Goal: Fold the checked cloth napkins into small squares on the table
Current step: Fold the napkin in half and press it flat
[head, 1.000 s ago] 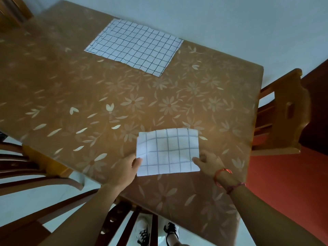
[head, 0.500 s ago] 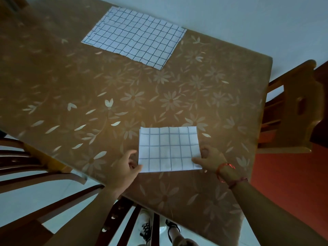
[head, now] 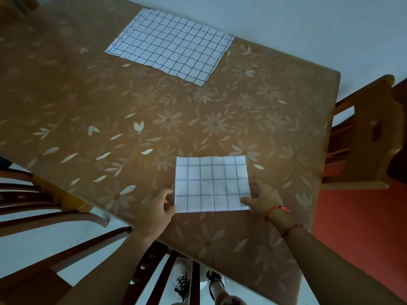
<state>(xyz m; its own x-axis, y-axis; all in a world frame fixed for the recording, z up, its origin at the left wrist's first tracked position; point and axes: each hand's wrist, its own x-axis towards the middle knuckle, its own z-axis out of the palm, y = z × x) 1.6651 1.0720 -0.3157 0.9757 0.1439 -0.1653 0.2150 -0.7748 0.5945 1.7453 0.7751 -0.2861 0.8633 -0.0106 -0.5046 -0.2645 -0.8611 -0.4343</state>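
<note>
A folded white napkin with a dark check (head: 212, 183) lies flat near the table's front edge. My left hand (head: 156, 209) pinches its near left corner. My right hand (head: 262, 198), with red cords on the wrist, pinches the near right corner. A second checked napkin (head: 170, 46) lies unfolded and flat at the far side of the table, well beyond both hands.
The table (head: 88, 102) wears a brown cloth with pale flowers. A wooden chair (head: 370, 133) stands at the right edge. Another chair's curved slats (head: 55, 212) sit at the near left, and one is under me by my feet (head: 198, 282).
The folded napkin's left side, lifted and wrinkled a second ago, now lies flat and square. Both hands have stayed at its near corners while the view shifted slightly.
</note>
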